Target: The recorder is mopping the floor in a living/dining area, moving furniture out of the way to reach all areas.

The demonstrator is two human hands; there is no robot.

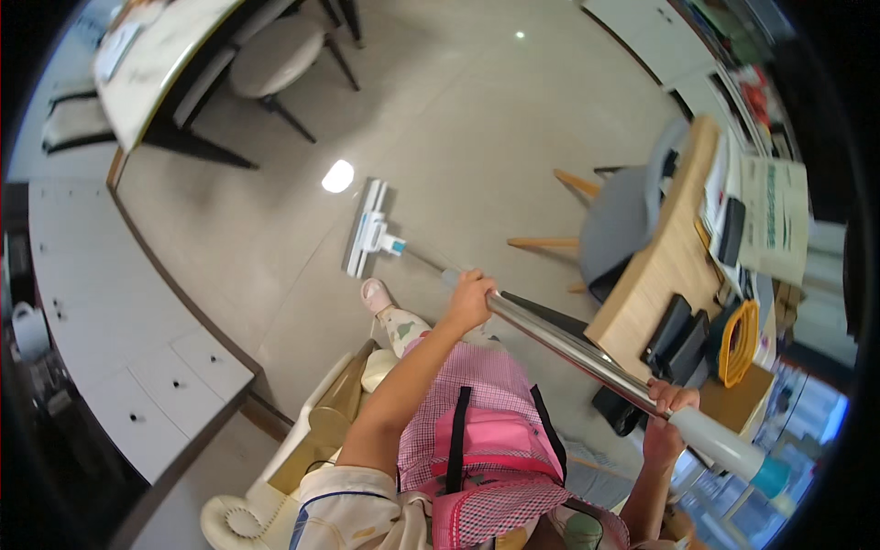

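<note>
Both my hands are closed around the pole of a flat mop (568, 344), a long silver tube that slants across in front of me. My left hand (472, 301) grips it lower down, near the middle. Higher up, my right hand (667, 412) wraps the tube just below its white grip (715, 440) with a teal end cap. At the far end, the white mop head (368, 229) with a grey edge and a teal joint touches the tiled floor, beyond my pink shoe (375, 295). A pink checked apron (486, 385) covers my front.
On the right, a grey chair (623, 220) with wooden legs stands by a wooden desk (655, 284) holding papers and a yellow-rimmed container (736, 344). White cabinets (110, 293) line the left. A marble-topped table (160, 64) and a stool (278, 57) stand far left. A cream sofa (275, 477) is near my left.
</note>
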